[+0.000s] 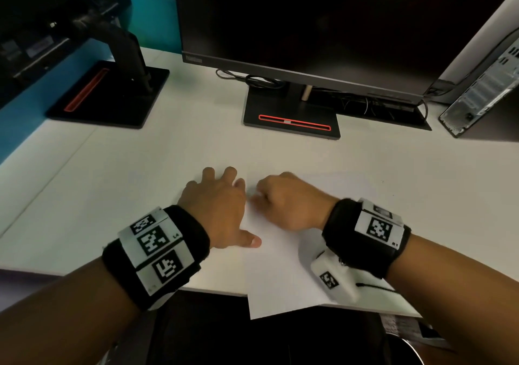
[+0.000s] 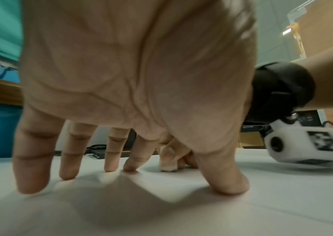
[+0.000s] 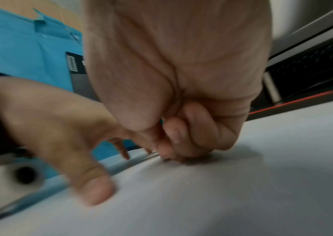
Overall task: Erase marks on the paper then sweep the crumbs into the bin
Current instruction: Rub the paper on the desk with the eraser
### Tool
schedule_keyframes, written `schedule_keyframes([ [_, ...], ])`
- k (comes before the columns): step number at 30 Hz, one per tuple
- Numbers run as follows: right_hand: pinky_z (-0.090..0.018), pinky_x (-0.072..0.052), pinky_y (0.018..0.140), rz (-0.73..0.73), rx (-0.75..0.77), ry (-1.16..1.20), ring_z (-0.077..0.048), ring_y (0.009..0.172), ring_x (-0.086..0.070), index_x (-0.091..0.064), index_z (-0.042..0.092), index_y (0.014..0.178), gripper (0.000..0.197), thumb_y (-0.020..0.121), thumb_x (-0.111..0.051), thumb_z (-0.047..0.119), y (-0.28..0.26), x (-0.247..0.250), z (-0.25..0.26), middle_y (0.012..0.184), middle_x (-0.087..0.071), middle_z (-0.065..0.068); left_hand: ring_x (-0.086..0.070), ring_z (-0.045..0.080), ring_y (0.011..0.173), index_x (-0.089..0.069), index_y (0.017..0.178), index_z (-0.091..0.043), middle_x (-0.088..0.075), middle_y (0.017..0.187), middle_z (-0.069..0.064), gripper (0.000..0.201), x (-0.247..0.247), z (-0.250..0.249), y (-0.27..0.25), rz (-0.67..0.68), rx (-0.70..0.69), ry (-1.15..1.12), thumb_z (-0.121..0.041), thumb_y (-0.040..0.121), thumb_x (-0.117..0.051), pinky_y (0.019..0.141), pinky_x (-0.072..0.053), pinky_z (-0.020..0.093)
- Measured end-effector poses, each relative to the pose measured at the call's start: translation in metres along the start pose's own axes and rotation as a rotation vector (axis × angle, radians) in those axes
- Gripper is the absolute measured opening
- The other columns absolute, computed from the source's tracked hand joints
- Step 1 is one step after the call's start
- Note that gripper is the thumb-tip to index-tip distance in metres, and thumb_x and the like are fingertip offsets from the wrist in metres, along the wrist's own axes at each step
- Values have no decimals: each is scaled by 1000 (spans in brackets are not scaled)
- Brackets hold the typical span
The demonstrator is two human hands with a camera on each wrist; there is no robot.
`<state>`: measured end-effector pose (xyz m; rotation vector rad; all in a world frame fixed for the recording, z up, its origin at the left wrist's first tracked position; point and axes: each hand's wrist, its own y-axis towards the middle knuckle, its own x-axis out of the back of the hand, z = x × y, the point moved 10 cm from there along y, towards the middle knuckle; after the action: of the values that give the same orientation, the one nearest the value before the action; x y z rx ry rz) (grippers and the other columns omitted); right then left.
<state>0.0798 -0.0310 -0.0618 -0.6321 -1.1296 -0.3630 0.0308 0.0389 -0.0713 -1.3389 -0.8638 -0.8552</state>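
A white sheet of paper [image 1: 278,275] lies on the white desk [image 1: 140,168], its near corner hanging over the front edge. My left hand [image 1: 222,196] is spread flat at the sheet's left edge, with straight fingertips [image 2: 32,183] pressing down and the thumb on the paper. Just to its right, my right hand [image 1: 283,199] is curled, knuckles up. In the left wrist view its fingers [image 2: 183,151] pinch a small white eraser [image 2: 168,165] whose end touches the paper. The right wrist view is blurred and shows curled fingers [image 3: 181,135] against the sheet, with the eraser hidden. I see no bin.
A dark monitor [image 1: 309,27] stands behind the paper on a black base [image 1: 292,117], with cables [image 1: 252,79] beside it. A second monitor base [image 1: 109,95] sits at the back left. A computer tower [image 1: 483,84] stands at the back right.
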Motion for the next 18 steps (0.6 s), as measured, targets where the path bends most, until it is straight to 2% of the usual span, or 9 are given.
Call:
schedule_keyframes([
  [2,-28,-35,63,33,42,-13,-18,64,-47,-55,6,77,36,105,-40,23,2,-3,10,70,-54,-3,-31,32,132,-25,154,-21,-24,151,3,108,-1,2,0,-5,13,3,-86,73,-54,96,-42,42],
  [3,-28,-35,65,32,13,-22,-19,68,-48,-55,7,78,36,105,-40,25,6,0,3,72,-54,-2,-29,34,134,-22,155,-23,-23,151,6,109,-3,4,-1,0,28,1,-88,73,-53,98,-42,44],
  [5,-26,-33,61,-4,-85,40,-19,70,-50,-48,15,70,40,105,-41,31,15,11,-20,71,-49,4,-26,38,137,-15,156,-26,-18,153,10,112,-6,8,-2,8,63,0,-90,72,-51,101,-41,48],
  [7,-24,-31,55,-24,-114,67,-18,67,-50,-43,21,65,42,105,-42,32,18,13,-26,69,-49,4,-21,39,140,-9,157,-30,-13,156,11,114,-10,13,-4,13,85,-20,-92,71,-49,102,-41,50],
  [10,-21,-31,53,41,2,60,-11,60,-46,-41,22,63,43,105,-41,27,12,-2,5,65,-49,3,-17,39,141,-2,159,-33,-7,157,9,120,-14,17,-3,28,96,-73,-93,67,-51,103,-42,52],
  [12,-20,-30,53,50,16,64,-8,58,-45,-45,21,63,43,106,-41,27,12,-1,9,66,-53,1,-16,39,142,1,159,-34,-5,158,7,123,-15,18,-3,36,103,-81,-94,65,-52,103,-42,54],
  [15,-21,-30,54,2,-66,57,-12,62,-47,-45,19,65,44,106,-41,33,22,12,-10,71,-54,-1,-13,40,144,3,159,-33,-2,160,9,124,-14,19,-3,51,120,-52,-95,65,-50,105,-40,57],
  [18,-26,-34,56,48,-20,11,-18,65,-50,-44,20,65,42,106,-40,30,21,2,6,73,-55,-3,-13,40,143,4,158,-36,-3,160,8,124,-16,21,-3,42,126,-47,-97,64,-48,105,-37,60],
])
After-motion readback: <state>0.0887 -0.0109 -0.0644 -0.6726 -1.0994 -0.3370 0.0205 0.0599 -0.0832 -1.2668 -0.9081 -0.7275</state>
